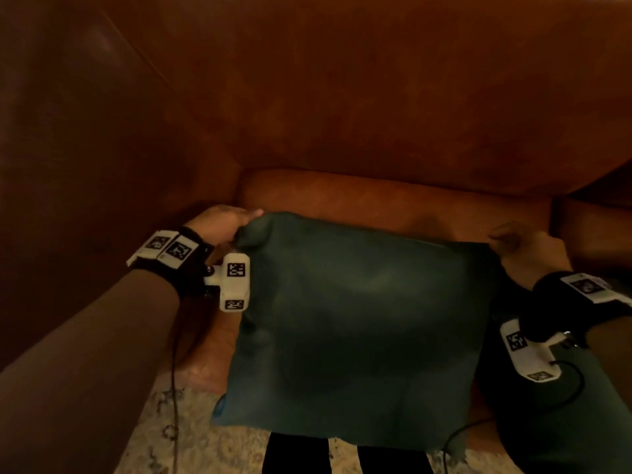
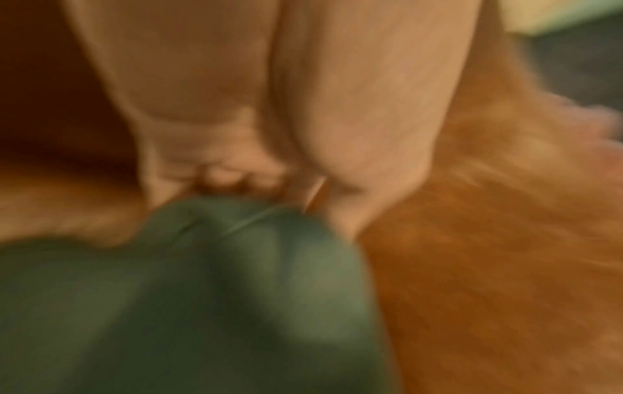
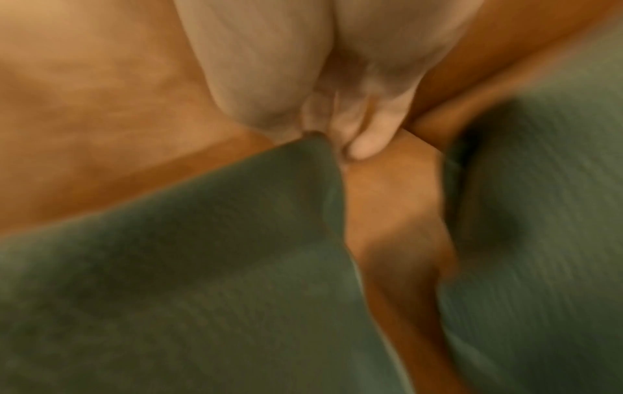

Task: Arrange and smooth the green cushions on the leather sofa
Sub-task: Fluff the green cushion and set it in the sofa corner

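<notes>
Green cushion [image 1: 355,323] lies flat on the leather sofa [image 1: 342,97] seat, its near edge overhanging the front. Left hand [image 1: 222,222] pinches its far-left corner, right hand [image 1: 526,248] its far-right corner. Judging by this, the arranging step is under way; next calls for standing it against the backrest. Roughly square, no clear long axis. A second green cushion [image 3: 539,213] lies just right of it
</notes>
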The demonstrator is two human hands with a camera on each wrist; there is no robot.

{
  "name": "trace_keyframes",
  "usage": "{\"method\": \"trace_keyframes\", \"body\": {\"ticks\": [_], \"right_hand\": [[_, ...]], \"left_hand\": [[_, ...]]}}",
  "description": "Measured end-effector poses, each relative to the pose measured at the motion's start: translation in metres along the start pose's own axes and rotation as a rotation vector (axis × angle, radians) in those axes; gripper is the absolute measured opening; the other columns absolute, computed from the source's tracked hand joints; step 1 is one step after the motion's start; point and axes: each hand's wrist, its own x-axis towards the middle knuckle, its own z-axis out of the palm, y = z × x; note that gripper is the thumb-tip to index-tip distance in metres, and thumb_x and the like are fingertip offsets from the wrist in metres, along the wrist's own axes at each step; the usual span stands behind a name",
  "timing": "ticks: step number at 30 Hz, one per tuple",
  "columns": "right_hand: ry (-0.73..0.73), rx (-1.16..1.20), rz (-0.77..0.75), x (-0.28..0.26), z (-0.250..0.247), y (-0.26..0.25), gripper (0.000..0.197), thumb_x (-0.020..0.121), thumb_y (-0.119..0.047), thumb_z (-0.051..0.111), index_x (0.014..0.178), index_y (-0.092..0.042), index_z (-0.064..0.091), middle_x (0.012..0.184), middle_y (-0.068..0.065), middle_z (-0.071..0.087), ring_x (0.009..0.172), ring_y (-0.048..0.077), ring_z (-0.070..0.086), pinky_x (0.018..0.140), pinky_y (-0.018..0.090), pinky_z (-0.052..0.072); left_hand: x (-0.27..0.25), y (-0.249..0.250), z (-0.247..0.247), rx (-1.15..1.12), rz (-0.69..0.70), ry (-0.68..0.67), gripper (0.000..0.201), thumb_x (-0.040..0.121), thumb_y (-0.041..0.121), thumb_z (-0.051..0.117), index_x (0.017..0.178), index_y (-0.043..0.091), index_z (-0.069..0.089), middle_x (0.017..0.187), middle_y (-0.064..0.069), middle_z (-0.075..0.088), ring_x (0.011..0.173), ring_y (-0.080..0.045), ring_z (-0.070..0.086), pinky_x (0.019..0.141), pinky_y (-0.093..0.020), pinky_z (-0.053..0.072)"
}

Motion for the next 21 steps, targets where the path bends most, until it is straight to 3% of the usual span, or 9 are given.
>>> {"method": "trace_keyframes", "body": {"ticks": [2, 5, 7, 10, 13, 14, 16, 19, 21], "right_hand": [[0.055, -0.105, -0.055, -0.007, -0.008, -0.019, 0.022, 0.092, -0.014, 0.054, 0.113, -0.017, 0.059, 0.111, 0.013, 0.061, 0.083, 0.026, 0.056, 0.077, 0.038, 0.048], [0.207, -0.004, -0.44, -0.037, -0.014, -0.078, 0.013, 0.088, -0.019, 0.063, 0.1, -0.019, 0.066, 0.098, 0.008, 0.07, 0.088, 0.025, 0.064, 0.082, 0.032, 0.048], [0.094, 0.072, -0.626, -0.063, -0.014, -0.132, 0.008, 0.087, -0.029, 0.067, 0.094, -0.025, 0.068, 0.092, -0.002, 0.072, 0.085, 0.013, 0.065, 0.083, 0.023, 0.045], [-0.172, 0.048, -0.76, -0.083, 0.004, -0.199, 0.026, 0.079, -0.049, 0.071, 0.096, -0.03, 0.067, 0.096, -0.007, 0.072, 0.093, 0.011, 0.064, 0.089, 0.029, 0.049], [-0.293, -0.095, -0.802, -0.097, 0.025, -0.229, 0.034, 0.074, -0.05, 0.075, 0.099, -0.032, 0.062, 0.096, -0.009, 0.067, 0.096, 0.014, 0.059, 0.085, 0.034, 0.051], [-0.284, -0.108, -0.812, -0.102, 0.03, -0.23, 0.03, 0.076, -0.046, 0.075, 0.099, -0.032, 0.062, 0.093, -0.01, 0.066, 0.094, 0.014, 0.06, 0.082, 0.034, 0.052], [-0.25, -0.105, -0.814, -0.113, 0.038, -0.224, 0.022, 0.082, -0.036, 0.07, 0.102, -0.033, 0.059, 0.085, -0.012, 0.066, 0.087, 0.014, 0.062, 0.078, 0.034, 0.053], [-0.171, -0.078, -0.84, -0.132, 0.049, -0.205, 0.024, 0.086, -0.031, 0.064, 0.109, -0.036, 0.059, 0.082, -0.012, 0.067, 0.08, 0.011, 0.063, 0.076, 0.033, 0.053], [-0.128, -0.07, -0.885, -0.144, 0.054, -0.195, 0.025, 0.086, -0.031, 0.064, 0.11, -0.036, 0.06, 0.085, -0.012, 0.068, 0.079, 0.01, 0.063, 0.073, 0.032, 0.054]], "left_hand": [[-0.012, 0.012, -0.001, 0.103, 0.031, -0.144, 0.021, 0.091, 0.021, 0.061, 0.102, 0.006, 0.069, 0.101, -0.013, 0.071, 0.09, -0.026, 0.066, 0.083, -0.037, 0.052], [-0.026, 0.026, 0.0, 0.227, 0.04, -0.241, 0.011, 0.088, 0.006, 0.059, 0.089, 0.008, 0.069, 0.082, -0.009, 0.07, 0.074, -0.02, 0.065, 0.067, -0.03, 0.052], [-0.033, 0.027, 0.004, 0.337, 0.067, -0.174, 0.014, 0.075, 0.008, 0.065, 0.087, 0.013, 0.07, 0.085, -0.01, 0.068, 0.079, -0.024, 0.063, 0.074, -0.036, 0.051], [-0.048, 0.025, 0.015, 0.38, 0.145, -0.11, 0.026, 0.058, 0.018, 0.061, 0.081, 0.01, 0.07, 0.08, -0.011, 0.065, 0.078, -0.024, 0.059, 0.073, -0.034, 0.046], [-0.064, 0.024, 0.023, 0.478, 0.227, -0.141, 0.008, 0.072, 0.008, 0.062, 0.067, 0.009, 0.067, 0.062, -0.003, 0.058, 0.061, -0.015, 0.052, 0.059, -0.024, 0.039], [-0.067, 0.023, 0.023, 0.544, 0.262, -0.115, 0.013, 0.076, 0.005, 0.061, 0.066, 0.011, 0.067, 0.06, 0.0, 0.057, 0.058, -0.012, 0.05, 0.055, -0.022, 0.038], [-0.067, 0.016, 0.018, 0.596, 0.326, -0.004, 0.014, 0.081, 0.006, 0.06, 0.071, 0.006, 0.068, 0.065, -0.002, 0.06, 0.061, -0.012, 0.052, 0.058, -0.022, 0.04], [-0.064, 0.0, 0.008, 0.276, 0.278, 0.036, 0.019, 0.09, 0.007, 0.057, 0.087, -0.009, 0.066, 0.078, -0.013, 0.061, 0.073, -0.02, 0.056, 0.069, -0.029, 0.043], [-0.067, -0.006, 0.007, -0.008, 0.229, 0.011, 0.019, 0.094, 0.005, 0.051, 0.087, -0.009, 0.062, 0.076, -0.013, 0.058, 0.07, -0.019, 0.057, 0.068, -0.026, 0.046]]}}
